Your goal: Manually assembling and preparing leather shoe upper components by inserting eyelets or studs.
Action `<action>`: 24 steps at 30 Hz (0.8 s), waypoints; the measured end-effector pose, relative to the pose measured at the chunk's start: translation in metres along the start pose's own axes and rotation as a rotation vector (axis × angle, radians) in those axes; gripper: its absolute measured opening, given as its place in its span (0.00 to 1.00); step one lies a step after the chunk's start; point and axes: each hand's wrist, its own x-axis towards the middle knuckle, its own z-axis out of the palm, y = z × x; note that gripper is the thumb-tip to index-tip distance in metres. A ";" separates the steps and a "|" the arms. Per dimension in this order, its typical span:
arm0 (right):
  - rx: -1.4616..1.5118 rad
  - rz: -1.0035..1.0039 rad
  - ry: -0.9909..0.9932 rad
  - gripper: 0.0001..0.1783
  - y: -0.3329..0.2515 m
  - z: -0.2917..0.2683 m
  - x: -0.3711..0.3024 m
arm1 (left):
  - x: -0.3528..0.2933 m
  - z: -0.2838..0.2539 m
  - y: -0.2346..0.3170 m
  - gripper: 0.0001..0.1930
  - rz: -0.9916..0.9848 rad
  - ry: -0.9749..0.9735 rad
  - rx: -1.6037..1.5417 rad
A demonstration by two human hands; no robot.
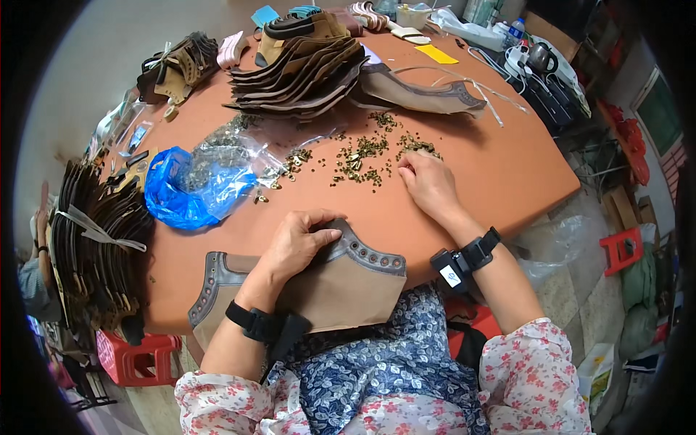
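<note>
My left hand [296, 243] pinches the top edge of a tan and dark grey shoe upper [351, 290], which lies at the table's near edge and hangs down toward my lap. Dark eyelet holes run along both of its grey edge strips; my left forearm crosses the middle. My right hand [429, 181] is curled at the near side of a pile of small brass-coloured metal pieces [415, 143], its thumb and fingertips together. Whatever those fingers hold is too small to make out. More brass-coloured pieces [357, 161] lie scattered to the left of that hand.
A blue plastic bag [170, 190] and a clear bag of metal pieces [217, 156] lie left on the orange table [507, 170]. Stacked shoe uppers [297, 76] stand at the back, with a tied bundle [98, 239] far left. Red stools [622, 250] stand beyond the table edges.
</note>
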 end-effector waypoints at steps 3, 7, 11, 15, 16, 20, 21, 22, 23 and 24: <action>-0.025 -0.029 -0.019 0.05 0.003 0.000 0.000 | -0.001 0.000 0.004 0.14 -0.020 0.007 0.035; -0.176 -0.161 -0.098 0.05 -0.015 -0.017 -0.013 | -0.002 0.001 0.001 0.14 -0.005 0.020 -0.013; -0.138 -0.217 -0.126 0.04 -0.017 -0.019 -0.017 | 0.001 0.003 -0.006 0.14 0.023 0.024 -0.023; 0.128 -0.113 -0.081 0.04 0.001 -0.015 -0.017 | 0.000 0.004 0.000 0.14 0.013 0.027 -0.016; 0.178 -0.058 -0.078 0.04 0.006 -0.015 -0.018 | 0.000 0.003 0.000 0.14 0.016 0.028 -0.008; 0.268 0.043 -0.080 0.05 0.011 -0.020 -0.022 | 0.000 0.002 -0.002 0.14 0.032 0.033 0.018; 0.264 0.037 -0.084 0.06 0.010 -0.021 -0.023 | 0.000 0.002 -0.002 0.14 0.036 0.035 0.024; 0.262 0.035 -0.095 0.05 0.008 -0.022 -0.024 | 0.000 0.002 -0.002 0.14 0.027 0.033 0.016; 0.260 0.032 -0.106 0.05 0.006 -0.022 -0.024 | 0.000 0.002 -0.002 0.14 0.018 0.031 0.007; 0.258 0.029 -0.118 0.05 0.004 -0.022 -0.025 | 0.000 0.002 -0.002 0.14 0.009 0.029 -0.001</action>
